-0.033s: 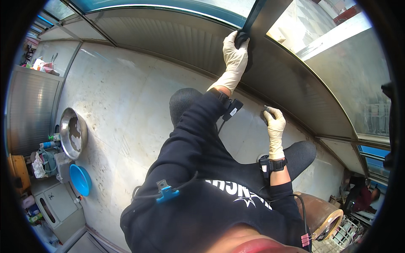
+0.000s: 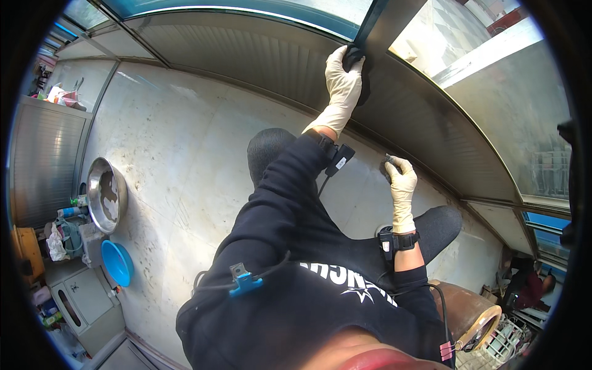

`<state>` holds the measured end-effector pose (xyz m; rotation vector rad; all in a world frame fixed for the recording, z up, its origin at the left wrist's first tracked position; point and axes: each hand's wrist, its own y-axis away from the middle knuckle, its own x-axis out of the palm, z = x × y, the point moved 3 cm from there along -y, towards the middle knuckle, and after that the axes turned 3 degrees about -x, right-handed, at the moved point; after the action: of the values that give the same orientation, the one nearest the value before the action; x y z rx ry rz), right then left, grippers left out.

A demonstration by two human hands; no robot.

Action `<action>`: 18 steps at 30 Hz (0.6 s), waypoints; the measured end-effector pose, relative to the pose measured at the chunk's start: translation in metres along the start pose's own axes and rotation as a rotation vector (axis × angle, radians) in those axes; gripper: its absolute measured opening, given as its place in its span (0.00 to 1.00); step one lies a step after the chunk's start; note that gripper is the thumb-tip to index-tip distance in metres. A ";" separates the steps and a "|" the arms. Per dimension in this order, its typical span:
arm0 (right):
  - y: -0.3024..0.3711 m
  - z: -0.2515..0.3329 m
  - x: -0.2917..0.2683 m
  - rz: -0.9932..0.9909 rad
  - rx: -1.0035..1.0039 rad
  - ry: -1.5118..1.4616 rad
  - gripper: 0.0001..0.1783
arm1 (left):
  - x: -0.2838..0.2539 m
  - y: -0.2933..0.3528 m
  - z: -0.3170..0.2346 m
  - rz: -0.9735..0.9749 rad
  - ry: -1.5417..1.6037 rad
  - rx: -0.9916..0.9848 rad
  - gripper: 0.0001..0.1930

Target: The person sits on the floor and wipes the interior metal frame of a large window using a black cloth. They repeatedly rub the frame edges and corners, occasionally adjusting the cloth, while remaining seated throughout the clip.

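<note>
My left hand (image 2: 343,86), in a cream rubber glove, is raised to the ribbed metal panel (image 2: 271,58). It grips a black cloth (image 2: 353,57) and presses it where the panel meets an upright metal post (image 2: 377,31). Part of the cloth hangs down behind the fingers. Lower and to the right, my right hand (image 2: 402,182), gloved the same way, is held in front of the panel's bottom edge. Its thumb and fingers pinch a small dark grey piece (image 2: 388,161), too small to name for sure.
On the pale, stained floor (image 2: 179,166) at left stand a steel basin (image 2: 122,191) and a blue plastic basin (image 2: 117,262), near a white cabinet (image 2: 86,296). A brown barrel-shaped vessel (image 2: 456,308) is close by my right elbow. Glass panes (image 2: 524,105) rise above the panel.
</note>
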<state>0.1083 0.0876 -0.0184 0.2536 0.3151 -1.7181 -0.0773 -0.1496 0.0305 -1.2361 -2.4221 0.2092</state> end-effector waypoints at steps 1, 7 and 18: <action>0.002 0.000 0.000 0.000 -0.013 -0.005 0.10 | -0.001 0.002 0.004 0.041 -0.005 -0.022 0.17; 0.004 -0.016 -0.004 -0.034 0.110 -0.126 0.12 | -0.041 0.016 0.032 0.226 -0.264 -0.378 0.22; 0.003 -0.027 -0.010 -0.081 0.110 -0.176 0.12 | -0.058 0.022 0.035 0.029 -0.233 -0.598 0.29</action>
<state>0.1125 0.1053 -0.0404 0.1702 0.1026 -1.8266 -0.0456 -0.1814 -0.0245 -1.5598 -2.7773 -0.4197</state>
